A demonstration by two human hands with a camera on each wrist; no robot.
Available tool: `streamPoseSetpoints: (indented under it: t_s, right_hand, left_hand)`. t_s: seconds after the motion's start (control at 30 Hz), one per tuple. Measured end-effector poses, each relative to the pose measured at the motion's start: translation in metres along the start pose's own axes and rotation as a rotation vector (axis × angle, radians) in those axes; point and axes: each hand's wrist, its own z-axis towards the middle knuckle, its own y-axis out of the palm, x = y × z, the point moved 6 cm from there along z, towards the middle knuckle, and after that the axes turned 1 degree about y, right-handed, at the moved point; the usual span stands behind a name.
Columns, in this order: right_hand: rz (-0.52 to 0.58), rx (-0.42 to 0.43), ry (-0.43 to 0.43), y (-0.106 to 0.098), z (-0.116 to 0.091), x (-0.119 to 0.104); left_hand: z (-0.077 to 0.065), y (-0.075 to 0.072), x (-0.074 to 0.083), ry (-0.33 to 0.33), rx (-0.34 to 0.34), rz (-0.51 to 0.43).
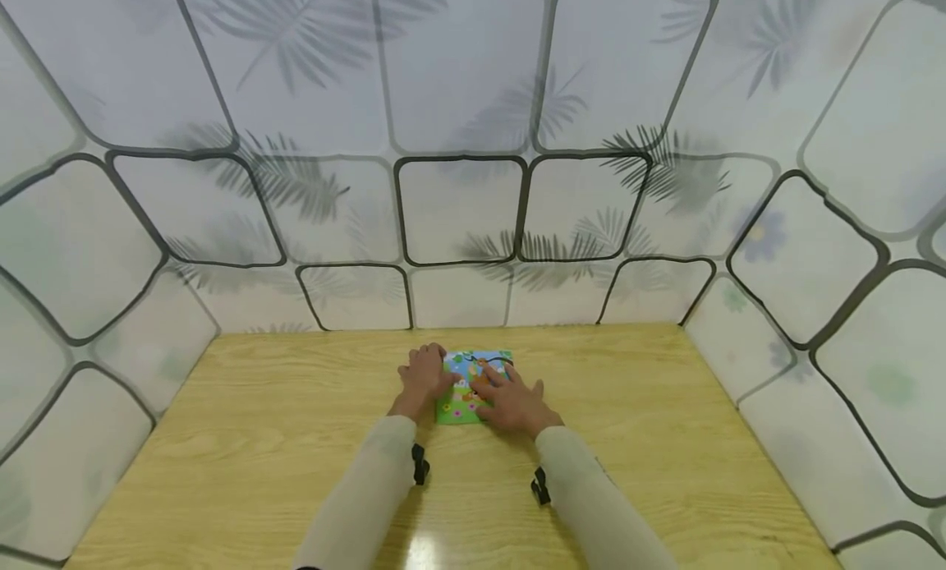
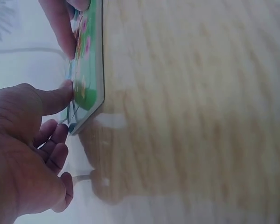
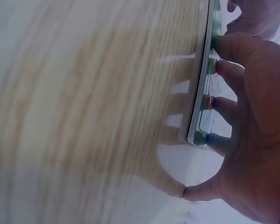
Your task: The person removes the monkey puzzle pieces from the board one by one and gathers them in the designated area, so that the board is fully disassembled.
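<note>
A thin square board (image 1: 454,407) with a bright printed picture, green below and blue above with flowers, lies flat on the table. At its left side is my left hand (image 1: 424,378): the thumb rests on the printed face while the curled fingers hold the edge, as the left wrist view shows of the board (image 2: 87,95). My right hand (image 1: 517,406) lies over the board's right part with fingers spread. In the right wrist view its fingertips (image 3: 200,137) press on the top face, and the little finger reaches the table beyond the edge. Both hands hide parts of the picture.
The board lies on a light wood-grain table (image 1: 296,447). Behind it stands a pale wall covering (image 1: 461,213) with dark rounded outlines and leaf prints, which continues along both sides. Small black devices (image 1: 541,486) sit on both wrists.
</note>
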Motion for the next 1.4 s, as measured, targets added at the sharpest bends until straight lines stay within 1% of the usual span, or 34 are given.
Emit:
streamPoseSetpoints:
  t_s: [0.2, 0.33, 0.5, 0.57, 0.67, 0.8, 0.9, 1.03, 1.1, 1.2, 1.3, 1.4]
  right_hand:
    - [-0.004, 0.002, -0.004, 0.001, 0.002, -0.001]
    - [-0.004, 0.001, -0.004, 0.000, 0.003, -0.003]
    - [-0.012, -0.007, -0.012, -0.001, 0.003, -0.006]
    - [-0.019, -0.010, -0.017, -0.002, 0.004, -0.006]
    - [-0.025, -0.010, -0.026, -0.003, 0.005, -0.006]
    - [-0.022, -0.005, -0.050, -0.006, 0.005, -0.005]
    - [-0.032, 0.012, -0.084, -0.007, 0.005, -0.004]
    - [-0.050, 0.039, -0.138, -0.006, 0.008, -0.003]
    - [-0.038, 0.051, -0.155, -0.006, 0.009, -0.002]
    - [-0.019, 0.070, -0.165, -0.007, 0.009, -0.001]
    - [-0.017, 0.086, -0.161, -0.007, 0.008, 0.000]
    - [-0.012, 0.095, -0.157, -0.006, 0.008, 0.001]
  left_hand:
    - [0.001, 0.002, -0.006, 0.021, 0.040, -0.078]
    - [0.000, 0.003, -0.012, 0.037, 0.064, -0.161]
    - [-0.003, -0.001, -0.022, 0.005, 0.110, -0.299]
    - [-0.005, -0.003, -0.027, -0.004, 0.115, -0.342]
    - [-0.009, -0.005, -0.029, 0.011, 0.116, -0.385]
    - [-0.018, -0.009, -0.028, 0.046, 0.106, -0.387]
    - [-0.027, -0.013, -0.026, 0.067, 0.087, -0.395]
    - [-0.040, -0.016, -0.024, 0.094, 0.024, -0.420]
    - [-0.046, -0.016, -0.024, 0.103, -0.016, -0.423]
    - [-0.055, -0.015, -0.024, 0.121, -0.081, -0.399]
    - [-0.064, -0.013, -0.022, 0.168, -0.156, -0.371]
    - [-0.074, -0.010, -0.021, 0.201, -0.222, -0.364]
